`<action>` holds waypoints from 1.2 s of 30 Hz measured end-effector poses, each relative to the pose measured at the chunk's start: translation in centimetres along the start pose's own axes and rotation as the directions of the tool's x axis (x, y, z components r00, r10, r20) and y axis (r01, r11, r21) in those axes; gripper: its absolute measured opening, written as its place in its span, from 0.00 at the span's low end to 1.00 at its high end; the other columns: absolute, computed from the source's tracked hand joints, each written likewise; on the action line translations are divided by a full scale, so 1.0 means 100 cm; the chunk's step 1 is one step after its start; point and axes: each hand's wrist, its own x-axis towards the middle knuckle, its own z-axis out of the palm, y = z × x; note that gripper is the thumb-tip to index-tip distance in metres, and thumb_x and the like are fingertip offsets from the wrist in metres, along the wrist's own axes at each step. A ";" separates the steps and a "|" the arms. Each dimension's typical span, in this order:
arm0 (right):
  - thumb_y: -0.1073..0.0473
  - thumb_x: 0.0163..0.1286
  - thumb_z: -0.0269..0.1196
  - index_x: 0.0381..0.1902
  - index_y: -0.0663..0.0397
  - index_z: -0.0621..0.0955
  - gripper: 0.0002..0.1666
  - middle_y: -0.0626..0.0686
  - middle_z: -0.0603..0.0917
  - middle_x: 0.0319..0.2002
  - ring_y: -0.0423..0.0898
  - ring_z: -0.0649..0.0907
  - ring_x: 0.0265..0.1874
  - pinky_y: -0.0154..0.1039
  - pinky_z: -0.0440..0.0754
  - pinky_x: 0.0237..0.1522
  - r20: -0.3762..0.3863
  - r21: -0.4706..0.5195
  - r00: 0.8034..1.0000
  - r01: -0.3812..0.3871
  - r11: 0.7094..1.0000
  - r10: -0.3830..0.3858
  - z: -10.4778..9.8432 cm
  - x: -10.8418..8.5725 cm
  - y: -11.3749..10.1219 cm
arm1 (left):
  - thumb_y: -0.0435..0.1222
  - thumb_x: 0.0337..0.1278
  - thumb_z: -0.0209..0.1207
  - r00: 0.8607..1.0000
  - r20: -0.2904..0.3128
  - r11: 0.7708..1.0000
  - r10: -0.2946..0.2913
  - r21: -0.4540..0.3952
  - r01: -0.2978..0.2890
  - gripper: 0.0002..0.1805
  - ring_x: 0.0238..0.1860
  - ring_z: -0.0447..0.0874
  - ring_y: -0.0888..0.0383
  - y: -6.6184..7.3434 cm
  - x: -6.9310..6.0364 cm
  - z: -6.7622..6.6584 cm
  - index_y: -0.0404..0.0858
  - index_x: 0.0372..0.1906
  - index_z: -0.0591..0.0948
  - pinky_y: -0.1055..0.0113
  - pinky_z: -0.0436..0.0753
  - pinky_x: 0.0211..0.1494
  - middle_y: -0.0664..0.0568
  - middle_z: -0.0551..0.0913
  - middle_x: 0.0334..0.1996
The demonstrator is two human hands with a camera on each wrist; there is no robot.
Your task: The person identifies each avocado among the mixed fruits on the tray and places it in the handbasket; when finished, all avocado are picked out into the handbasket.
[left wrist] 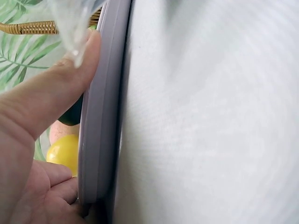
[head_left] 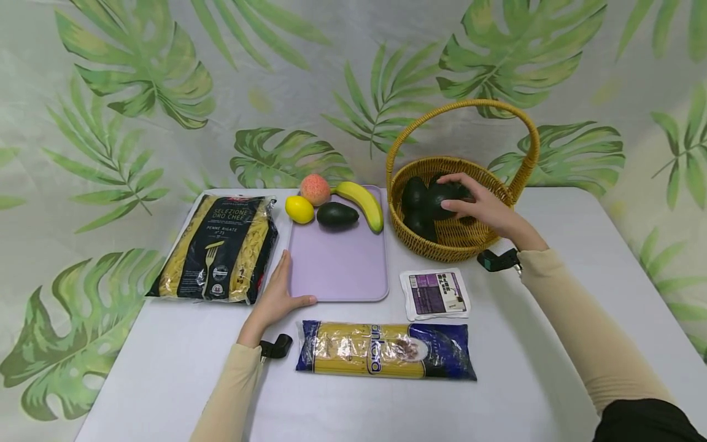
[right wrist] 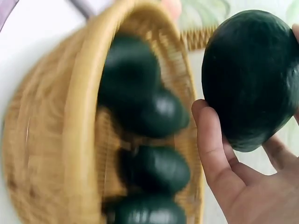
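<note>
My right hand (head_left: 486,209) grips a dark green avocado (right wrist: 250,79) between thumb and fingers, above the wicker basket (head_left: 442,250). Several more avocados (right wrist: 156,170) lie inside the basket; in the head view the hand hides part of them. With its thumb at the front edge and its fingers along the left side, my left hand (head_left: 276,298) touches the near left corner of a lilac tray (head_left: 339,270). At the tray's far end are a yellow lemon (head_left: 299,210), a peach (head_left: 315,189), a banana (head_left: 364,205) and another avocado (head_left: 337,215).
Left of the tray lies a bag of penne (head_left: 215,252). A long packet of spaghetti (head_left: 386,350) lies across the table front. Between it and the basket is a flat white and purple packet (head_left: 435,294). The basket's tall handle (head_left: 469,104) arches over its opening.
</note>
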 end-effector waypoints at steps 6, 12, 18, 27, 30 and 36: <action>0.55 0.73 0.55 0.68 0.51 0.64 0.28 0.51 0.56 0.70 0.50 0.78 0.42 0.38 0.81 0.44 -0.046 0.009 0.998 -0.040 0.999 0.040 -0.026 -0.014 0.012 | 0.44 0.42 0.73 1.000 0.001 1.000 0.001 0.003 -0.001 0.67 0.74 0.33 0.41 0.001 0.000 -0.001 0.28 0.73 0.35 0.50 0.40 0.73 0.35 0.32 0.74; 0.56 0.72 0.56 0.68 0.49 0.64 0.28 0.51 0.54 0.71 0.46 0.77 0.44 0.34 0.79 0.43 -0.033 -0.007 0.996 -0.080 0.997 0.080 -0.037 -0.021 0.019 | 0.44 0.43 0.73 1.000 0.000 1.000 0.001 0.008 -0.001 0.67 0.73 0.33 0.41 0.000 0.000 -0.001 0.28 0.73 0.35 0.49 0.40 0.73 0.35 0.33 0.74; 0.57 0.71 0.58 0.68 0.51 0.65 0.29 0.51 0.53 0.72 0.50 0.69 0.56 0.35 0.77 0.47 0.037 -0.029 0.994 -0.106 0.994 0.107 -0.035 -0.020 0.025 | 0.44 0.43 0.73 1.000 0.002 1.000 0.002 0.007 -0.002 0.67 0.74 0.33 0.41 0.001 0.000 0.000 0.28 0.73 0.35 0.49 0.40 0.73 0.35 0.33 0.74; 0.58 0.69 0.60 0.67 0.55 0.66 0.30 0.56 0.53 0.74 0.58 0.52 0.70 0.63 0.59 0.63 0.186 -0.069 0.978 -0.084 0.994 0.095 -0.025 -0.011 0.034 | 0.45 0.44 0.73 1.000 0.004 1.000 -0.009 0.010 0.009 0.67 0.74 0.33 0.41 0.000 0.000 0.000 0.28 0.73 0.35 0.49 0.41 0.73 0.36 0.33 0.74; 0.56 0.68 0.62 0.68 0.51 0.66 0.32 0.55 0.54 0.73 0.58 0.56 0.69 0.64 0.59 0.63 0.221 -0.112 0.967 -0.108 0.988 0.131 -0.023 -0.008 0.035 | 0.45 0.44 0.72 1.000 0.006 1.000 -0.011 0.013 0.010 0.66 0.74 0.33 0.41 -0.001 0.001 0.001 0.28 0.73 0.35 0.50 0.41 0.73 0.36 0.33 0.74; 0.55 0.66 0.63 0.70 0.48 0.64 0.36 0.57 0.55 0.72 0.59 0.63 0.65 0.61 0.65 0.60 0.259 -0.169 0.949 -0.137 0.976 0.178 -0.019 -0.004 0.035 | 0.45 0.45 0.72 1.000 0.006 1.000 -0.010 0.013 0.010 0.66 0.74 0.33 0.41 -0.001 0.000 0.000 0.28 0.73 0.35 0.50 0.40 0.73 0.35 0.33 0.74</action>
